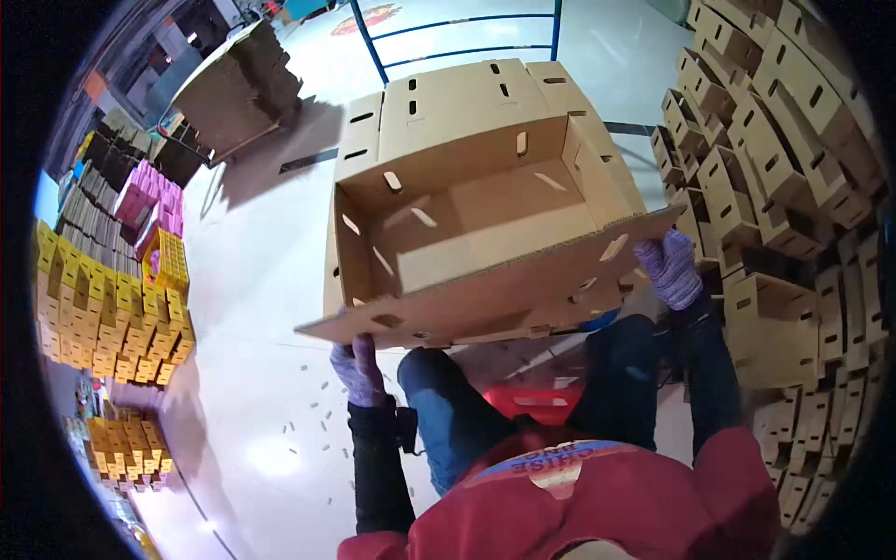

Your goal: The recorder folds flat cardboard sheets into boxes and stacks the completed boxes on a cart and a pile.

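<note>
A brown cardboard box with slots and cut-out handles is held open in front of me, above my knees. Its near flap folds out toward me. My left hand, in a purple knit glove, grips the box's lower left corner from beneath. My right hand, gloved the same way, holds the right end of the near flap. The inside of the box holds nothing.
Stacks of assembled brown boxes rise at my right. Yellow and pink folded cartons line the left. A pallet of flat cardboard lies at the far left. A blue metal frame stands behind. Small card scraps litter the pale floor.
</note>
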A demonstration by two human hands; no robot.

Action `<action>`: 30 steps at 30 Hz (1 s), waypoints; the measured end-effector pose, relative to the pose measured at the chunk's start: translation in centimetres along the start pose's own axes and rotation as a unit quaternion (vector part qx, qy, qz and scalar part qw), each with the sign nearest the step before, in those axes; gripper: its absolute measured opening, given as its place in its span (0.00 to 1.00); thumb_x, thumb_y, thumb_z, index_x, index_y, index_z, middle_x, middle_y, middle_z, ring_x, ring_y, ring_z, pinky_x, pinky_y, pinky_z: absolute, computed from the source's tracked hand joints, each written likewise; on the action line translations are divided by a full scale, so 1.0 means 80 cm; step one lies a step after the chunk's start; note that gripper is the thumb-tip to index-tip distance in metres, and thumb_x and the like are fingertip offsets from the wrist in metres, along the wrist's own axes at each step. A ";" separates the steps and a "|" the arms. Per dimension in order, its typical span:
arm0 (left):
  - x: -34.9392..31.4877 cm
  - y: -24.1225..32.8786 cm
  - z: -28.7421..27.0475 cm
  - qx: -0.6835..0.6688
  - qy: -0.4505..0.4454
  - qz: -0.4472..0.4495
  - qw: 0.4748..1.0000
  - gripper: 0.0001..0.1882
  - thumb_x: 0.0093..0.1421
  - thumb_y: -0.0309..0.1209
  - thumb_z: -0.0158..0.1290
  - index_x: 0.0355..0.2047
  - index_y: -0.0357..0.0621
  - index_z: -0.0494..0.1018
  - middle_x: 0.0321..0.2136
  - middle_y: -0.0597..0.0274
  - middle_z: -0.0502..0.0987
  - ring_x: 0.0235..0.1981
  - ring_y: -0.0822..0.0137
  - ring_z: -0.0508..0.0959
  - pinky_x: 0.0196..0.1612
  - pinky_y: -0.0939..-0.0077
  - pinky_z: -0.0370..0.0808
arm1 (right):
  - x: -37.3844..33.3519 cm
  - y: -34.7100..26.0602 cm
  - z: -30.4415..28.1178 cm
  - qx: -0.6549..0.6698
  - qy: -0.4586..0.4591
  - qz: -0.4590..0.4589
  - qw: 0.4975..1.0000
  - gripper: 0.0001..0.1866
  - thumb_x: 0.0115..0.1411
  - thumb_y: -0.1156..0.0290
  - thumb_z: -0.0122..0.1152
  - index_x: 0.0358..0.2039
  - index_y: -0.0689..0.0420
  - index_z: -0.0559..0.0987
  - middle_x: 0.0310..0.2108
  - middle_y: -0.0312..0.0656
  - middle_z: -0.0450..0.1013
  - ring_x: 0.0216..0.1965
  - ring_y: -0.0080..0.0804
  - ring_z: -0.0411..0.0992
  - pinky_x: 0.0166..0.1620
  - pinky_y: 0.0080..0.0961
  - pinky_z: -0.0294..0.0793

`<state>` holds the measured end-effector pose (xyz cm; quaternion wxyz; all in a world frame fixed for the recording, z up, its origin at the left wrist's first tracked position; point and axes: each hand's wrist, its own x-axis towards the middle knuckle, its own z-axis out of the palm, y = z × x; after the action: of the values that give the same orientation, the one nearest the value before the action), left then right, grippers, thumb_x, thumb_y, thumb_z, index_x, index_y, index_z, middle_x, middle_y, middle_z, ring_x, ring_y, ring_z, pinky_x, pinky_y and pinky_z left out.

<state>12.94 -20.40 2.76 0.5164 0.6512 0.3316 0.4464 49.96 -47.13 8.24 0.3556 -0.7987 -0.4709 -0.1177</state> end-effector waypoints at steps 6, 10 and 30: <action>0.018 0.016 0.018 -0.023 0.049 0.034 0.998 0.19 0.56 0.42 0.53 0.31 0.34 0.73 0.27 0.66 0.73 0.30 0.75 0.69 0.36 0.79 0.66 | 0.016 -0.018 -0.006 0.057 -0.036 0.047 0.997 0.20 0.55 0.54 0.56 0.33 0.61 0.76 0.23 0.49 0.73 0.26 0.42 0.73 0.28 0.31 0.68; 0.038 -0.004 0.009 -0.008 0.060 -0.007 0.998 0.15 0.52 0.34 0.58 0.34 0.34 0.73 0.34 0.64 0.70 0.34 0.71 0.71 0.40 0.78 0.67 | 0.041 -0.029 -0.005 0.020 -0.112 0.142 0.983 0.26 0.55 0.48 0.53 0.37 0.62 0.75 0.25 0.51 0.74 0.29 0.43 0.74 0.33 0.33 0.71; 0.048 0.105 0.094 0.535 -0.342 0.229 0.738 0.43 0.39 0.44 0.63 0.55 0.46 0.60 0.50 0.49 0.65 0.53 0.50 0.65 0.54 0.61 0.61 | -0.035 -0.049 -0.026 0.407 0.321 0.214 0.828 0.24 0.58 0.67 0.56 0.53 0.60 0.64 0.41 0.45 0.70 0.39 0.26 0.70 0.41 0.22 0.73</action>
<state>21.15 -21.85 11.29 0.0444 0.9853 0.1579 0.0473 45.49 -49.20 10.09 0.7958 -0.5796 -0.1524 -0.0860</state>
